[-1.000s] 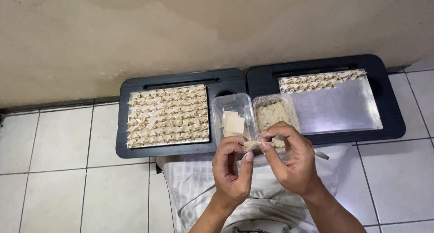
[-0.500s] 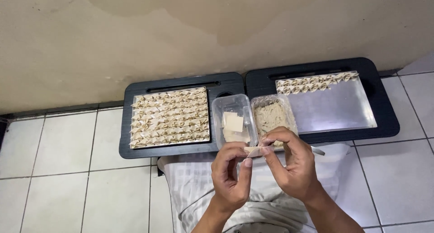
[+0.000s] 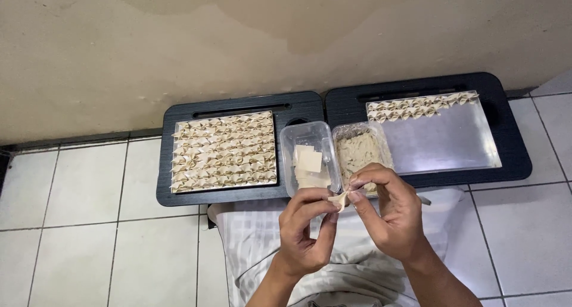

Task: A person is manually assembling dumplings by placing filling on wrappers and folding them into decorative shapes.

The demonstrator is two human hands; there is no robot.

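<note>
My left hand [image 3: 307, 232] and my right hand [image 3: 390, 209] meet above my lap, both pinching a small pale folded dumpling [image 3: 339, 200] between fingertips. Just beyond them stand two clear plastic tubs: one with square dough wrappers [image 3: 310, 161], one with pale minced filling [image 3: 357, 149]. On the left a black tray [image 3: 232, 194] carries a metal sheet full of folded dumplings [image 3: 223, 152]. On the right another black tray [image 3: 512, 158] bears a metal sheet [image 3: 444, 140] with rows of dumplings [image 3: 420, 106] only along its far edge.
Both trays rest on white floor tiles [image 3: 77, 235] against a stained beige wall [image 3: 238, 39]. A pale striped cloth [image 3: 262, 241] covers my lap under the hands.
The view shifted slightly. My fingers have pressed the wrapper closed, so the dumpling now looks smaller and more folded between both hands.
</note>
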